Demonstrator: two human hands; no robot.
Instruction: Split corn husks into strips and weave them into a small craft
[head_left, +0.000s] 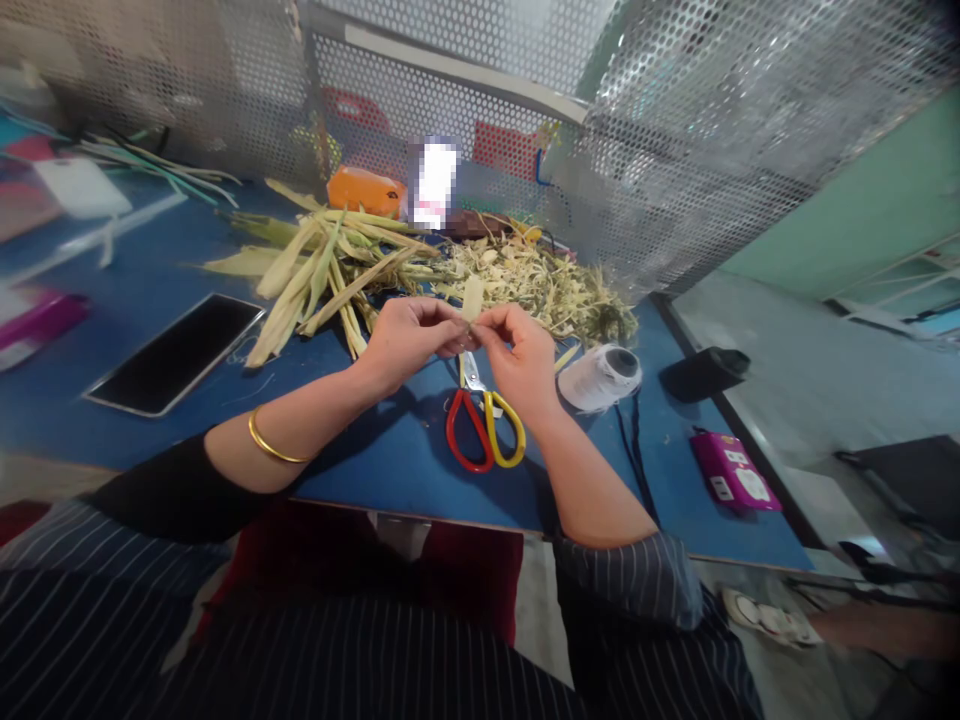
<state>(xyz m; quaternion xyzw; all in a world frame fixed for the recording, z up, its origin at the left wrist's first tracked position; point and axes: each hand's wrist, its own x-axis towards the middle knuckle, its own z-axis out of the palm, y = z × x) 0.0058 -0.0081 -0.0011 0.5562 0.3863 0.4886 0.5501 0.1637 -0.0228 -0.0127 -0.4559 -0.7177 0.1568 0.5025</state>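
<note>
A pale strip of dried husk (472,298) stands up between the fingertips of both hands. My left hand (416,335) is closed in a pinch at its lower end, and my right hand (517,350) pinches the same spot from the other side. Scissors (480,425) with one red and one yellow handle lie on the blue table below my hands. To the right of my right hand a spool of white thread (600,378) rests on its side. Long husk leaves (300,270) lie beyond my left hand, and a heap of shredded husk pieces (517,275) is spread behind both hands.
On the blue table (375,450), a dark-screened tablet or phone (176,352) lies at the left. An orange package (366,190) and a blurred-out bright screen (433,183) stand by the perforated metal panel (465,70). A black cylinder (705,373) and a purple box (735,470) are near the right edge.
</note>
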